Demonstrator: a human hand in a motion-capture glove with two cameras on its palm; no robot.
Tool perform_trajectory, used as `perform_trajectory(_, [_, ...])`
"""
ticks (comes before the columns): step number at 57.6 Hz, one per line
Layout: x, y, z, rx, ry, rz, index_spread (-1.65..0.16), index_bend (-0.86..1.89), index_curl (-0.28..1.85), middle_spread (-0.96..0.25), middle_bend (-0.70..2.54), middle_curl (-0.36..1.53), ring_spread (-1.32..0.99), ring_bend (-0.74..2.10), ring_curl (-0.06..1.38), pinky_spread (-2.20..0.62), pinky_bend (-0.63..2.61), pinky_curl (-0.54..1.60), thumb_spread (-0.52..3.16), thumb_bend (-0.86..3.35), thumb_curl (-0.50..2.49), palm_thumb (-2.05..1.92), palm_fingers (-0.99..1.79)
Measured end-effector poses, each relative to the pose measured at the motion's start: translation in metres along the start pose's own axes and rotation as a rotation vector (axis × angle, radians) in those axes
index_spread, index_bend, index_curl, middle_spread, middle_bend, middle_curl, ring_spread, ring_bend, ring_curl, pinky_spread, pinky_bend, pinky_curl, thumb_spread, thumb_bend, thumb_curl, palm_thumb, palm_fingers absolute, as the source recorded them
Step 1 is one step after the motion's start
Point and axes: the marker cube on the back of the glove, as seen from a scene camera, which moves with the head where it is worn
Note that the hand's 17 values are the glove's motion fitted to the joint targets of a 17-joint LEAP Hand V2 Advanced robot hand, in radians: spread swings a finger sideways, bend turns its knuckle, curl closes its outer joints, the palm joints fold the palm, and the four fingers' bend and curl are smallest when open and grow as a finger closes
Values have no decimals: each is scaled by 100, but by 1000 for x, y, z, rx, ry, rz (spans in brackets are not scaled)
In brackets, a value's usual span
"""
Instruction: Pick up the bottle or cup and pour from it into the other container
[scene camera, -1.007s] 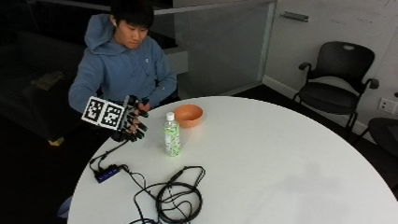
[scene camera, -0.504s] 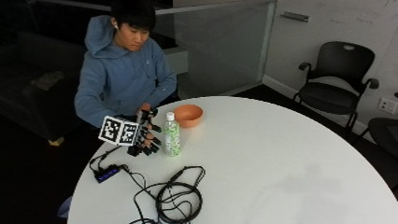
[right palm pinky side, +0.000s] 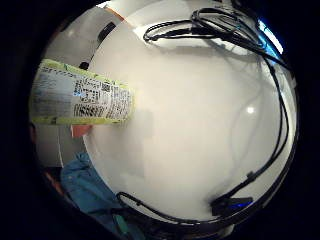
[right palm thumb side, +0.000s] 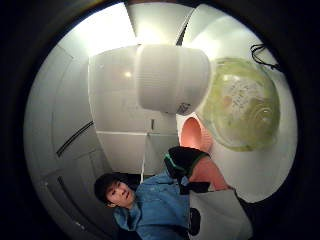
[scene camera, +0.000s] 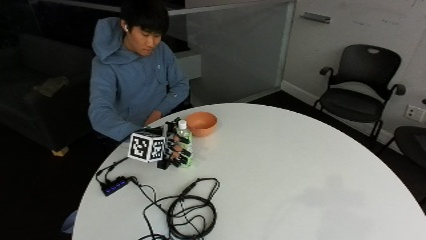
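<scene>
A clear bottle (scene camera: 183, 134) with a green label and a white cap stands upright on the round white table (scene camera: 299, 165), near the person's side. My gloved right hand (scene camera: 174, 151) is at the bottle's lower half, its fingers curled round it from the left. An orange bowl (scene camera: 202, 123) sits just behind and to the right of the bottle, a little apart from it. In the thumb side palm view the cap (right palm thumb side: 172, 77) and the bottle's body (right palm thumb side: 240, 105) are close, with the bowl (right palm thumb side: 192, 135) beyond. The little finger side palm view shows the label (right palm pinky side: 80, 100).
A coil of black cables (scene camera: 190, 212) lies on the table in front of the hand, joined to a small blue-lit hub (scene camera: 114, 186) at the left edge. The person's bare left hand (scene camera: 154, 118) rests by the table's edge behind the bottle. Black chairs (scene camera: 359, 95) stand beyond.
My gloved hand has come down from above the table's left side to the bottle and closed round its lower half. Bottle and bowl stay in place.
</scene>
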Motion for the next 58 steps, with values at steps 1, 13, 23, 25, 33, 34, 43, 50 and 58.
perform_trajectory(1, [0,-1,2,-1,-4,-4,-43,12,14,6,18,27,20,49,28,28,56,26,86,-3,35,49,-9])
perform_trajectory(13, [-6,-10,21,47,-84,-59,-41,16,17,6,20,28,20,48,28,29,53,25,86,-2,36,54,-2])
perform_trajectory(23, [-9,-15,27,195,-239,-120,-28,22,24,9,32,33,16,46,26,27,48,22,83,3,40,77,53])
perform_trajectory(25, [-9,-15,28,216,-268,-128,-24,23,26,8,31,33,12,49,27,25,52,23,82,5,42,84,73])
perform_trajectory(33, [-10,-19,34,341,-360,-142,-16,16,31,5,34,37,-1,47,31,11,51,26,73,6,48,98,102])
perform_trajectory(34, [-10,-19,35,348,-365,-141,-16,16,31,4,34,37,-1,47,31,10,51,26,71,5,49,99,103])
perform_trajectory(43, [-15,-23,37,381,-356,-125,-12,16,35,0,32,40,-9,45,35,-4,52,30,46,-1,56,106,111])
perform_trajectory(50, [-23,-25,42,370,-293,-120,-11,17,37,-1,31,43,-11,43,37,-9,51,31,35,-3,60,107,115])
perform_trajectory(58, [-46,-24,47,308,-125,-146,-10,17,39,-1,32,45,-12,43,40,-12,50,33,26,-3,63,107,116])
